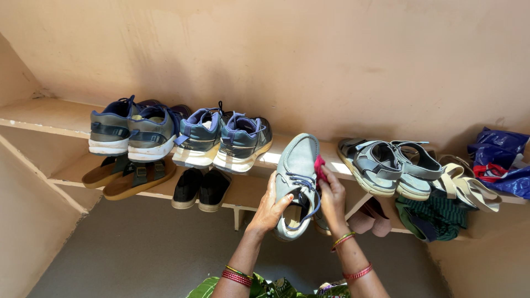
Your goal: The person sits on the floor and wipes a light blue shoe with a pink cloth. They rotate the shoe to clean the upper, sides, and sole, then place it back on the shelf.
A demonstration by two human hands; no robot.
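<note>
A pale grey-blue lace-up shoe is tilted with its toe on the upper shelf and its heel out over the edge. My left hand grips its heel side from the left. My right hand presses a pink cloth against the shoe's right side. Both wrists wear red and gold bangles.
Two pairs of grey and blue sneakers stand left on the upper shelf, grey sandals and strappy beige sandals to the right, a blue plastic bag at the far right. The lower shelf holds brown sandals, black slip-ons and a green striped cloth.
</note>
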